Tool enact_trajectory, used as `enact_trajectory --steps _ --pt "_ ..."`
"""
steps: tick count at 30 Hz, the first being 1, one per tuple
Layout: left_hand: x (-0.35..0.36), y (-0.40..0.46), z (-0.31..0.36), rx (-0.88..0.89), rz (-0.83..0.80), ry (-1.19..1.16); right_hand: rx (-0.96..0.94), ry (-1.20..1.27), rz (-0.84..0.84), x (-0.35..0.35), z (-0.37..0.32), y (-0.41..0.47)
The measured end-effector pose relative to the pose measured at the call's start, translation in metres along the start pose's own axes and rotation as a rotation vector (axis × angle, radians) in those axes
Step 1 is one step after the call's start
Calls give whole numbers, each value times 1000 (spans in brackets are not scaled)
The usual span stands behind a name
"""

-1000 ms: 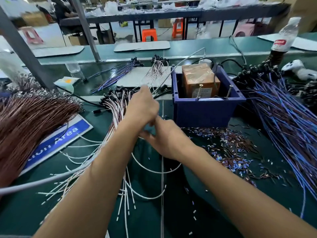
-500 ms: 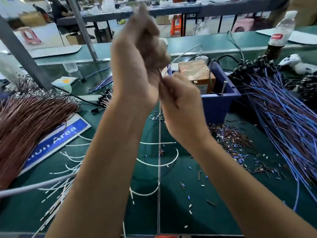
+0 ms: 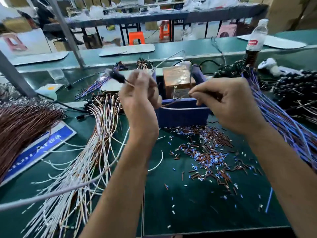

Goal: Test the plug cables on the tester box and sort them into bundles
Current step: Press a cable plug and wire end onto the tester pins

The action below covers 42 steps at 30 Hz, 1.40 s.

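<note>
My left hand (image 3: pixel 139 100) curls round a thin brown-and-white plug cable (image 3: pixel 180 108), its blurred black plug (image 3: pixel 116 76) jutting up-left, while my right hand (image 3: pixel 228 103) pinches the cable's other end above the blue plastic tester box (image 3: pixel 181 115) with its orange-brown block (image 3: pixel 176 79). Half a second ago both hands were bunched together higher; now they are apart, the cable stretched between them.

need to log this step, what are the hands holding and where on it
One plug cable: the left hand grips the wire just behind the black plug, and the right hand pinches the wire's other end.
</note>
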<state>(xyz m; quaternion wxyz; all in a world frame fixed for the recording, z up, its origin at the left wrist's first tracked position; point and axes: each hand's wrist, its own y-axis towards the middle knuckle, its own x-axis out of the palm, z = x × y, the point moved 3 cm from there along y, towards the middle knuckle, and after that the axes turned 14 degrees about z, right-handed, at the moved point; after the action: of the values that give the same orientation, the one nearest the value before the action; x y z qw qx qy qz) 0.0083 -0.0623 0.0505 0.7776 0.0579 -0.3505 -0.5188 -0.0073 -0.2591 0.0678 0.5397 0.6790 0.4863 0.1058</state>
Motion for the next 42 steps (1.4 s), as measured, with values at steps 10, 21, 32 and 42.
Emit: enact_trajectory --steps 10,21,32,42 --pt "-3 -51 -69 423 -586 842 35 -110 -184 24 55 -56" --pt "-9 -56 -78 280 -755 860 141 3 -172 24 58 -68" --pt "-11 -52 -79 318 -754 914 244 80 -138 22 58 -69" --pt "-18 -51 -80 107 -686 773 352 168 -99 20 60 -71"
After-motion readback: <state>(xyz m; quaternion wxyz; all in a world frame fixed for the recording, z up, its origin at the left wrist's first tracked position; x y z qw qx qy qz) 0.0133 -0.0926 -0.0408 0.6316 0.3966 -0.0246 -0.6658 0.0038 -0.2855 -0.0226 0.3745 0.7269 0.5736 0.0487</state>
